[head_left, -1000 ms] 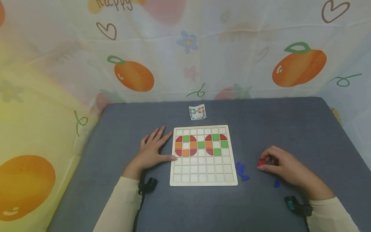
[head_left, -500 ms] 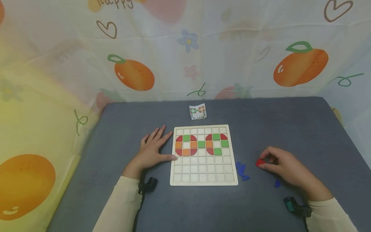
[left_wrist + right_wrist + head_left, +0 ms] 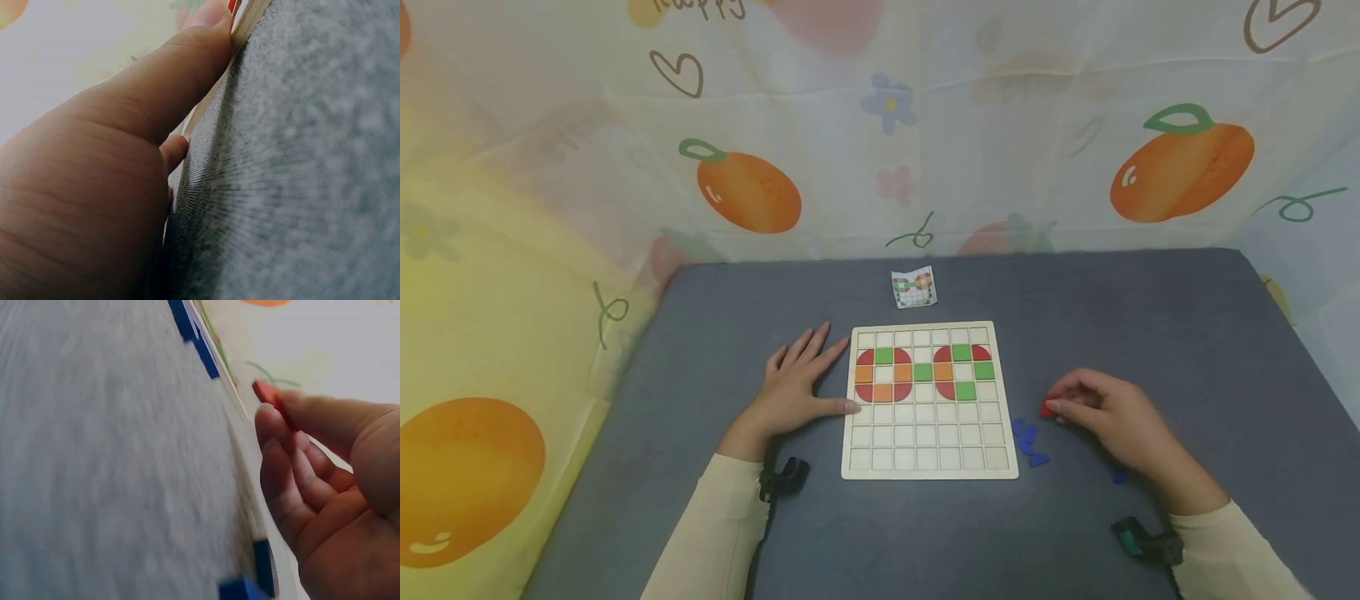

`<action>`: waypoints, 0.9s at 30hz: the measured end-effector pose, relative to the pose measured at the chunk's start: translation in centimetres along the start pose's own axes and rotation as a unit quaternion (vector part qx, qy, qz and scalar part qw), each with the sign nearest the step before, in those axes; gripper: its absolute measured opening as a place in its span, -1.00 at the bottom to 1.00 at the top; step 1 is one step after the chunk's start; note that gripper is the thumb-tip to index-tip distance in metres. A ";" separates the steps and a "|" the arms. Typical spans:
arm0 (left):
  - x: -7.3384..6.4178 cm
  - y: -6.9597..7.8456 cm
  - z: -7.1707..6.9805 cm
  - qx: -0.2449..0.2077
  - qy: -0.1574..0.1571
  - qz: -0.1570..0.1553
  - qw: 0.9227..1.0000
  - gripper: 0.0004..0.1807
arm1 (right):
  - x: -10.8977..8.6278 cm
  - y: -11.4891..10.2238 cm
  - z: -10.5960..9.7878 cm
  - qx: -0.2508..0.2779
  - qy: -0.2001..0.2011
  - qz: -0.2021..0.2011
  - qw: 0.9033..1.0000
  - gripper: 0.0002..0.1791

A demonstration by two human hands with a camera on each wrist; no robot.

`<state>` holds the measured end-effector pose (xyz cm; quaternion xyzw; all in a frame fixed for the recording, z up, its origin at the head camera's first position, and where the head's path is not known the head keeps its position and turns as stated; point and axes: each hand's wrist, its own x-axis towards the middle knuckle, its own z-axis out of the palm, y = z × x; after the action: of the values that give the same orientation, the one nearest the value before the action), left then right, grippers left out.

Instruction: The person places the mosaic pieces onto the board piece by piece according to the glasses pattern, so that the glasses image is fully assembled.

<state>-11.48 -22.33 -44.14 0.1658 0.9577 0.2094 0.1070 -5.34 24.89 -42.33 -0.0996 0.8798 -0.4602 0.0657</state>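
Note:
A square white grid board [image 3: 927, 436] lies on the grey table, with red, orange and green tiles set in its upper rows. My left hand [image 3: 793, 392] rests at the board's left edge, fingers spread and straight, thumb on the rim. In the left wrist view the thumb [image 3: 181, 62] presses on the board's edge. Right of the board, my right hand [image 3: 1108, 408] pinches a small red tile [image 3: 1047, 407] between thumb and fingers. The right wrist view shows this red tile [image 3: 265, 392] held off the table; its full outline is partly hidden by the fingers.
Several blue pieces [image 3: 1028, 437] lie by the board's right edge, and another blue piece [image 3: 1119, 477] lies below the right hand. A small printed pattern card [image 3: 914, 287] sits behind the board. A fruit-print cloth [image 3: 820, 125] hangs beyond the table's far edge.
The right hand, pinching the red tile, has moved left toward the board. The left hand and board have stayed in place.

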 end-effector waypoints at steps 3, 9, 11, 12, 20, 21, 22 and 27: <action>0.0 -0.1 0.1 -0.001 -0.001 0.000 1.000 0.26 | 0.5 -0.5 0.4 0.005 -0.004 0.012 1.000 -0.89; 0.0 0.0 0.0 -0.006 -0.004 -0.002 1.000 0.26 | 2.1 -1.4 1.5 0.039 0.002 0.028 0.999 -0.86; -0.1 0.1 0.0 -0.009 -0.004 -0.001 1.000 0.25 | 2.7 -1.7 2.1 0.050 0.004 0.029 0.998 -0.86; -0.1 0.1 -0.1 -0.009 -0.004 -0.002 1.000 0.25 | 3.0 -1.9 2.3 0.051 0.004 0.029 0.998 -0.86; -0.1 0.2 -0.1 -0.008 -0.003 0.000 1.000 0.25 | 4.6 -3.2 4.3 0.033 -0.022 0.050 0.998 -0.85; -0.1 0.2 -0.1 -0.007 -0.003 0.000 1.000 0.25 | 4.8 -3.3 4.3 0.028 -0.024 0.053 0.998 -0.84; -0.1 0.2 -0.2 -0.007 -0.002 0.001 1.000 0.25 | 4.9 -3.3 4.4 0.023 -0.025 0.055 0.998 -0.83; -0.2 0.2 -0.3 -0.006 -0.001 0.001 1.000 0.26 | 5.2 -3.6 4.5 0.007 -0.031 0.058 0.998 -0.82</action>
<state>-11.36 -22.32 -43.79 0.1663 0.9562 0.2152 0.1085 -9.01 18.08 -42.10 -0.0622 0.8783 -0.4585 0.1205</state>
